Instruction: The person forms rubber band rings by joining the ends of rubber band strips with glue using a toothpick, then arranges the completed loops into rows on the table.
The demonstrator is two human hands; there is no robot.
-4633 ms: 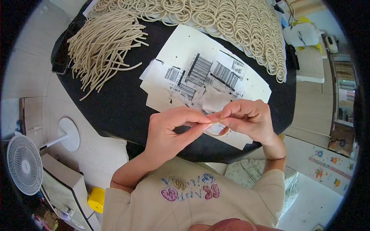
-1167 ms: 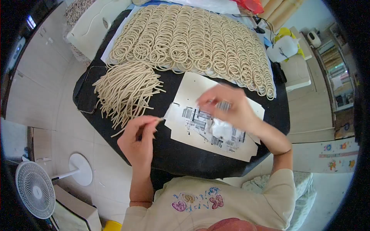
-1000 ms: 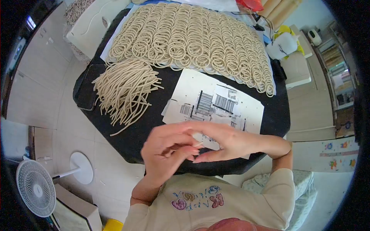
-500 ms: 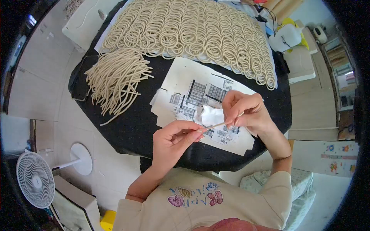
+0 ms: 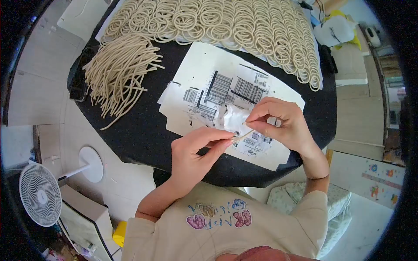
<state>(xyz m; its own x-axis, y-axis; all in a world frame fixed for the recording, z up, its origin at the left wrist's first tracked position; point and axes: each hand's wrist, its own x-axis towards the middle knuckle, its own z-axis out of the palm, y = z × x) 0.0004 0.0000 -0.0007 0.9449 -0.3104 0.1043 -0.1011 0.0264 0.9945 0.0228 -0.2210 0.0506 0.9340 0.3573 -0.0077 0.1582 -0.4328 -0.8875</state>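
Note:
My left hand [image 5: 196, 152] pinches one end of a thin beige cord [image 5: 244, 136] above the front of a white card [image 5: 178, 104]. To its right, my right hand [image 5: 278, 122] has thumb and forefinger pressed together near the cord's other end; the exact contact is too small to tell. Barcode labels and a crumpled white tissue [image 5: 234, 117] lie on the card beneath the hands. A pile of loose beige cords [image 5: 122, 71] is at the left of the black-covered table. Overlapping rows of beige rings [image 5: 244, 26] cover the far side.
The black table cover [image 5: 135, 135] surrounds the card. A dark clear tray [image 5: 78, 82] sits at the table's left edge. Beyond the right edge is a white container [image 5: 334, 31]. A white fan [image 5: 40, 195] stands on the floor at the lower left.
Earlier my hands were apart, then came together over the card. Since half a second ago, my right hand has shifted slightly down and the cord has become bent. The view has tilted down.

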